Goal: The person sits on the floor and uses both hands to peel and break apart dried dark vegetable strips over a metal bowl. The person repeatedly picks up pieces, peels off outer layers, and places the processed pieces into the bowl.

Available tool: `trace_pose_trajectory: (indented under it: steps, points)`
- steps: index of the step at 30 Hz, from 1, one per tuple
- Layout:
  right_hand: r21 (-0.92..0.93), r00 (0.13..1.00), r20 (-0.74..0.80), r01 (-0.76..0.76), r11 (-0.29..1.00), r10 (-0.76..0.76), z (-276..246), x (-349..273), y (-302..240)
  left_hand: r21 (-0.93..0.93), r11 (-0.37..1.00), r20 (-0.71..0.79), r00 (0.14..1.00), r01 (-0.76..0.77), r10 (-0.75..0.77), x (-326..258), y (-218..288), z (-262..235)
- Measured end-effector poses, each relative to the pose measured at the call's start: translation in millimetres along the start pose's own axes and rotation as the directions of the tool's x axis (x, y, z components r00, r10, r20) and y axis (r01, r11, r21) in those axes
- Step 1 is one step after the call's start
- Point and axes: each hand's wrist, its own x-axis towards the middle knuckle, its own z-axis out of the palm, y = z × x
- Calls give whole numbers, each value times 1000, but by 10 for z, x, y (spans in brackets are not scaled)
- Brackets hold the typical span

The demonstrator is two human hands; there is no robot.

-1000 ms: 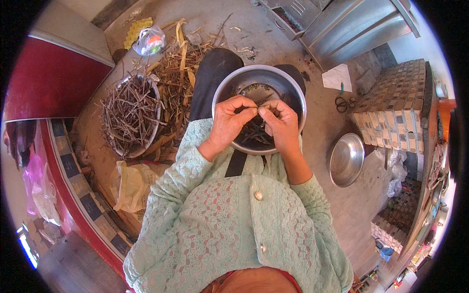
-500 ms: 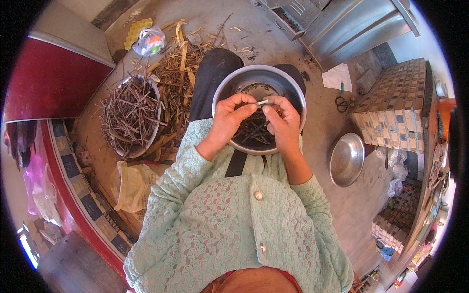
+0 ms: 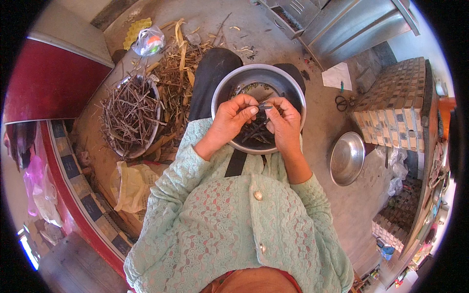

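Observation:
A metal basin (image 3: 296, 84) rests on my lap between my knees. Inside it, dark dried bean pods (image 3: 255, 137) lie at the near side and small greenish beans (image 3: 250, 88) are scattered at the far side. Over the basin, my left hand (image 3: 230, 118) and my right hand (image 3: 284, 123) meet, fingertips pinched round a small dark bean pod (image 3: 265, 106). Both hands are closed on its ends, which my fingers partly hide.
To the left stand a tub of broken sticks (image 3: 131, 115) and a heap of dry stalks (image 3: 177, 80). A plastic bag (image 3: 149, 42) lies beyond. On the right are an empty metal bowl (image 3: 347, 159), scissors (image 3: 341, 103) and a brick-patterned stove (image 3: 391, 110).
Between my fingertips, a pale piece showed earlier; now a dark pod surface shows there. My hands have barely shifted above the basin.

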Motion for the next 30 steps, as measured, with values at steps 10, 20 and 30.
trace_pose_trajectory:
  steps: [10,20,30]
  points:
    - [-177,993,-15,115,977,-120,20,10,35,63,998,-16,1000,3,-2,4,38,53]
    - [-142,998,54,21,990,-13,-3,-2,18,200,978,2,998,-67,68,2,-6,-5]
    - [86,999,42,-9,996,5,11,6,41,-90,989,23,993,121,-119,-3,87,-1]
